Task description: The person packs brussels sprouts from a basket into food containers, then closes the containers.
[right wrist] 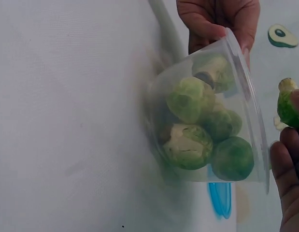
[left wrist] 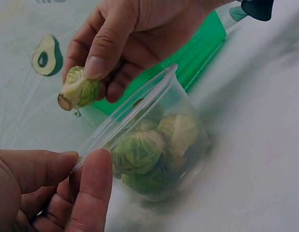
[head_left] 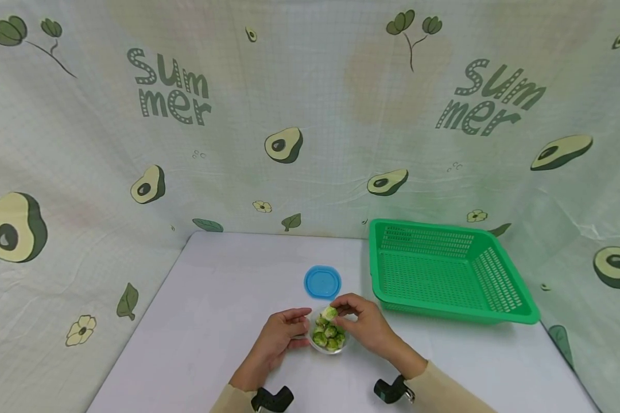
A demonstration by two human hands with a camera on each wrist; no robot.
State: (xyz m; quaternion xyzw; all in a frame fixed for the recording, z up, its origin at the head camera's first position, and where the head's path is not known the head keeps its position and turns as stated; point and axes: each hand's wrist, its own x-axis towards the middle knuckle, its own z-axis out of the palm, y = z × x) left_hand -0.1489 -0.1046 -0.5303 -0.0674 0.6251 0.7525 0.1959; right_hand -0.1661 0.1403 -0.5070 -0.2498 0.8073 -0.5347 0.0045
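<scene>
A clear round plastic bowl (left wrist: 187,104) on the white table holds several Brussels sprouts (left wrist: 138,152). My left hand (head_left: 284,335) pinches the bowl's rim between thumb and fingers, from the left side. With thumb and fingertips, my right hand (head_left: 365,326) holds a single Brussels sprout (left wrist: 82,89) above the bowl's opening. Its pale cut stem end sticks out from the fingers in the left wrist view. In the right wrist view, the sprouts inside show through the bowl's wall, and the held sprout (right wrist: 287,107) is partly cut off by the frame edge.
A blue lid (head_left: 322,282) lies on the table just behind the bowl. To the right and farther back stands a green perforated plastic basket (head_left: 446,275). The white table (head_left: 227,281) meets a hanging cloth (head_left: 320,103) printed with avocados and lettering.
</scene>
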